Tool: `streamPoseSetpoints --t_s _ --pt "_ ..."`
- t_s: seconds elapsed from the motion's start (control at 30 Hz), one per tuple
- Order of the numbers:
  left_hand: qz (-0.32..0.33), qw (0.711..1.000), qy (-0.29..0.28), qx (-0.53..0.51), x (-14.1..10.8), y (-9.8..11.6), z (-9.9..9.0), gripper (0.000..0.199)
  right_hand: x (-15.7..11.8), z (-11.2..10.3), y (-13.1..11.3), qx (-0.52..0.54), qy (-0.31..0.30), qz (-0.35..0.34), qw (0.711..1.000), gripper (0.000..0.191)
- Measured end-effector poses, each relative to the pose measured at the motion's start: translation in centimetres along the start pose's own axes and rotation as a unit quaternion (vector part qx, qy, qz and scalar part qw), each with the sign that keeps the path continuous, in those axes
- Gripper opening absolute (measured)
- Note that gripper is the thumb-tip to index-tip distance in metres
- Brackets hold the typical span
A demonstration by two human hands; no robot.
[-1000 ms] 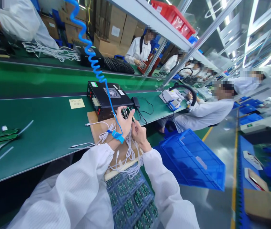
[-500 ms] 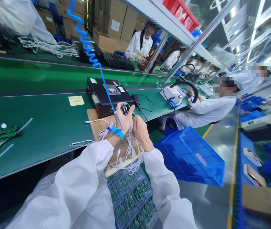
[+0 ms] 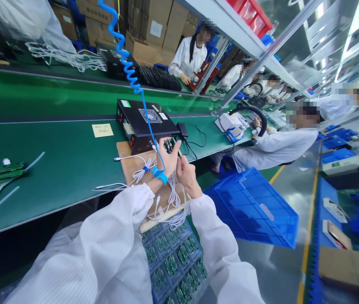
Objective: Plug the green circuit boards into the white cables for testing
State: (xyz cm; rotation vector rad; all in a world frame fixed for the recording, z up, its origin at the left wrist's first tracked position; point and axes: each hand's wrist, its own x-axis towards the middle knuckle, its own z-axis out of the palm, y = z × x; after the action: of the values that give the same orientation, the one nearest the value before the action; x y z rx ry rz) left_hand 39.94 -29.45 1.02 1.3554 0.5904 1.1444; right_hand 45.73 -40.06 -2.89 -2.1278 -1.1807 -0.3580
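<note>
My left hand, with a blue wrist strap, holds a small circuit board between thumb and fingers in front of the black box. Close beside it on the right, my right hand is pinched near the board's lower edge; what its fingers grip is too small to make out. White cables hang below my hands over a brown board. Under that, a clear tray holds several green circuit boards.
Green boards and cable ends lie on the bench at left, near a paper note. A blue coiled cord hangs ahead. Blue crate stands right; a co-worker sits beyond.
The view has shifted slightly. Both hands remain close together at the circuit board, and my right hand's fingers have moved a little around its lower edge.
</note>
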Motion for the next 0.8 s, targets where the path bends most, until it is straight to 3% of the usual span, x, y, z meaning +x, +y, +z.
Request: streamPoseSetpoints --t_s 0.23,0.4,0.5,0.57,0.63,0.7,0.8 --pt "-0.004 1.000 0.006 -0.011 -0.3 -0.4 0.6 0.027 0.0 -0.3 -0.4 0.007 0.027 0.031 0.999 0.043" --pt "0.018 0.999 0.028 -0.020 1.1 0.6 0.3 0.032 -0.4 -0.3 -0.4 0.018 0.049 0.048 0.998 0.047" --pt "0.037 0.998 0.026 -0.041 2.2 1.8 -0.1 0.032 -0.7 -0.6 -0.7 0.028 0.021 0.045 0.998 0.049" --pt "0.031 0.998 -0.001 -0.061 2.4 2.6 -0.4 0.034 -0.7 -1.2 -0.9 0.031 -0.030 0.032 0.999 0.051" --pt "-0.023 0.995 -0.033 -0.094 2.4 3.6 -1.0 0.035 -0.8 -2.1 -1.2 0.035 -0.092 0.010 0.995 0.053" --pt "-0.132 0.976 -0.083 -0.152 2.0 4.5 -2.0 0.036 -1.0 -3.3 -1.3 0.043 -0.149 -0.021 0.988 0.049" --pt "-0.307 0.904 -0.189 -0.228 1.4 5.9 -3.9 0.036 -2.1 -5.5 -1.5 0.040 -0.166 -0.029 0.985 0.053"
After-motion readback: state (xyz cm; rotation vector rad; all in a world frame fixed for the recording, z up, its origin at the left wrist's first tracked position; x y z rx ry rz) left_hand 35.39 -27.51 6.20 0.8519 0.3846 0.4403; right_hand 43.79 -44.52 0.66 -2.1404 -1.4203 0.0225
